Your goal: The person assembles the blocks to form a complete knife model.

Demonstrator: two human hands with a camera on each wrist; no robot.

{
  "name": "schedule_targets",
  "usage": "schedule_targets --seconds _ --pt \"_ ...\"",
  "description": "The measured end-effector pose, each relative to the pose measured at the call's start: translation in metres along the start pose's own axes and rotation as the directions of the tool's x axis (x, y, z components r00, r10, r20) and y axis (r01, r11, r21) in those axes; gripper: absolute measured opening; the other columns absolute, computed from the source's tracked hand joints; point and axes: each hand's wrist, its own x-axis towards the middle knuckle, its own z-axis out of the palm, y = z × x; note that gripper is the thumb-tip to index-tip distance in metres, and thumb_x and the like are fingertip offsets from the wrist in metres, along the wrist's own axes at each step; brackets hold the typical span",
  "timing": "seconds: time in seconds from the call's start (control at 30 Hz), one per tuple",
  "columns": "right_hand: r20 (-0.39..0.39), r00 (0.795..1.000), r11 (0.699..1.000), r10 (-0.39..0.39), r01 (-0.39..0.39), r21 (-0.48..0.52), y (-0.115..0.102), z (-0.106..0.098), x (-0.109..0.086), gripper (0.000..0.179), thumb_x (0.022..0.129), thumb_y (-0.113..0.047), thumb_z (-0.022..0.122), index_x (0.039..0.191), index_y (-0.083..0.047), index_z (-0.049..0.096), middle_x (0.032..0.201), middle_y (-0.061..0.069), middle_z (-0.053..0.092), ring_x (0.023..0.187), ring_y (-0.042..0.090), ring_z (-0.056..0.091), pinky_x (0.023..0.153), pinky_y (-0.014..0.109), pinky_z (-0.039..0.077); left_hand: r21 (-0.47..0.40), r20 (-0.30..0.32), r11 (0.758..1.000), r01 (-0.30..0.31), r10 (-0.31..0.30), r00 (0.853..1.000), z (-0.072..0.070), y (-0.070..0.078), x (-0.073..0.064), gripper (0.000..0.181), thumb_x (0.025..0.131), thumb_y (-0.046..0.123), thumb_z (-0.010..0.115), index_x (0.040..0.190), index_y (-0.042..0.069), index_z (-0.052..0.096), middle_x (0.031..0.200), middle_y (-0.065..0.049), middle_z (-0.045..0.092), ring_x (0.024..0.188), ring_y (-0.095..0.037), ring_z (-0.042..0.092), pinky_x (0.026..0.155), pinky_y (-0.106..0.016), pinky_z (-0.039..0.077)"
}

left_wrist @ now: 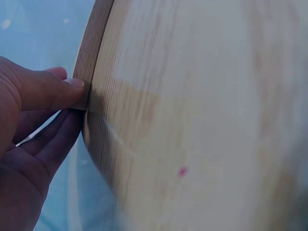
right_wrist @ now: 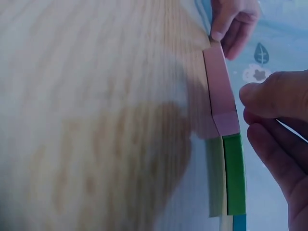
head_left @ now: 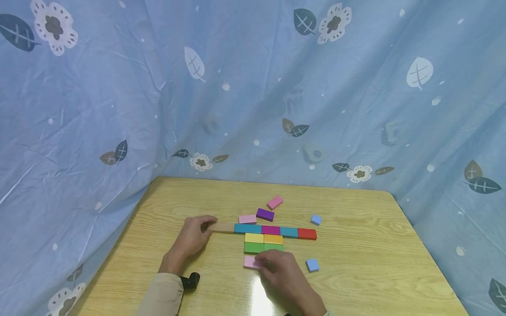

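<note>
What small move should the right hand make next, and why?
Probably pinch the pink block beneath it and nudge it toward the green blocks: the right hand is over that block's end, and a narrow gap separates it from them.

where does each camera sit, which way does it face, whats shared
Head: on the head, facing forward and down at table and block row; left hand, right hand and left sleeve show.
Left wrist: on that wrist, facing the left hand pinching a tan block.
Right wrist: on that wrist, facing near pink block; both hands show.
Head and right wrist share near pink block, both hands.
</note>
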Motion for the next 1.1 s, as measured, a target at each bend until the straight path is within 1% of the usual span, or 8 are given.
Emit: schedule_targets --seconds 0.13,0.27,0.47,0.7,0.87,0.93,1.03,1.1 --pt "-0.017 0.998 0.996 -0.062 0.061 -0.071 0.0 0.002 0.004 0.016 0.099 -0.003 0.078 0.108 -0.015 0.084 0.106 -0.007 0.083 0.1 0.008 0.077 0.09 0.03 0.067 -0.006 0.009 1.0 0.007 -0.007 1.0 0.0 0.0 0.0 0.039 0.095 -0.01 0.076 0.129 0.007 0.08 0.132 -0.013 0.079 0.133 -0.036 0.071 0.113 -0.052 0.059" --pt "-0.019 0.993 0.98 -0.117 0.113 -0.166 0.001 0.004 0.01 0.015 0.097 -0.002 0.081 0.106 -0.013 0.084 0.104 -0.006 0.083 0.099 0.009 0.078 0.091 0.03 0.067 -0.008 0.011 1.0 0.008 -0.008 1.0 0.0 0.0 0.0 0.039 0.095 -0.01 0.076 0.13 0.007 0.079 0.133 -0.014 0.078 0.133 -0.036 0.071 0.113 -0.052 0.059" --pt "0.003 0.996 0.979 -0.09 0.089 -0.181 0.0 0.003 0.014 0.012 0.099 -0.006 0.079 0.106 -0.014 0.085 0.104 -0.007 0.082 0.099 0.007 0.076 0.091 0.031 0.067 -0.005 0.011 1.0 0.01 -0.01 1.0 -0.001 0.001 0.0 0.039 0.095 -0.009 0.076 0.131 0.007 0.079 0.133 -0.014 0.078 0.133 -0.036 0.071 0.113 -0.052 0.059" --pt "0.017 0.995 0.965 -0.101 0.102 -0.24 -0.001 0.003 0.017 0.011 0.098 -0.006 0.081 0.105 -0.014 0.085 0.103 -0.007 0.083 0.099 0.007 0.077 0.091 0.03 0.067 -0.011 0.011 1.0 0.012 -0.012 1.0 -0.001 0.001 -0.001 0.04 0.095 -0.01 0.075 0.131 0.007 0.079 0.133 -0.014 0.078 0.131 -0.036 0.072 0.111 -0.051 0.06" --pt "0.022 0.995 0.961 -0.099 0.102 -0.257 -0.001 0.002 0.018 0.013 0.097 -0.004 0.081 0.105 -0.014 0.085 0.104 -0.006 0.083 0.101 0.008 0.078 0.092 0.031 0.067 -0.008 0.008 1.0 0.006 -0.006 1.0 0.0 0.002 -0.001 0.039 0.095 -0.011 0.075 0.13 0.007 0.079 0.132 -0.014 0.078 0.131 -0.036 0.072 0.111 -0.052 0.06" --pt "0.014 0.994 0.965 -0.11 0.11 -0.238 -0.001 0.001 0.018 0.015 0.095 -0.002 0.082 0.105 -0.013 0.085 0.103 -0.005 0.083 0.1 0.01 0.079 0.092 0.032 0.068 -0.002 0.004 1.0 -0.004 0.004 1.0 0.001 0.001 -0.001 0.038 0.095 -0.01 0.075 0.129 0.007 0.079 0.132 -0.014 0.078 0.131 -0.036 0.072 0.111 -0.052 0.06" --pt "-0.023 0.988 0.97 -0.152 0.145 -0.197 0.002 -0.004 0.019 0.017 0.091 0.0 0.085 0.105 -0.01 0.084 0.102 -0.002 0.084 0.097 0.014 0.08 0.089 0.032 0.068 0.0 -0.006 1.0 -0.023 0.023 1.0 0.001 0.001 -0.003 0.038 0.095 -0.009 0.075 0.129 0.007 0.08 0.131 -0.014 0.079 0.129 -0.035 0.073 0.11 -0.052 0.061" --pt "-0.06 0.983 0.972 -0.173 0.161 -0.171 0.003 -0.012 0.021 0.02 0.088 0.002 0.086 0.106 -0.008 0.084 0.102 0.0 0.084 0.095 0.017 0.08 0.087 0.033 0.069 0.007 -0.022 0.999 -0.04 0.04 0.999 0.002 0.001 -0.004 0.037 0.095 -0.008 0.077 0.129 0.006 0.079 0.131 -0.013 0.079 0.128 -0.035 0.073 0.11 -0.053 0.06"
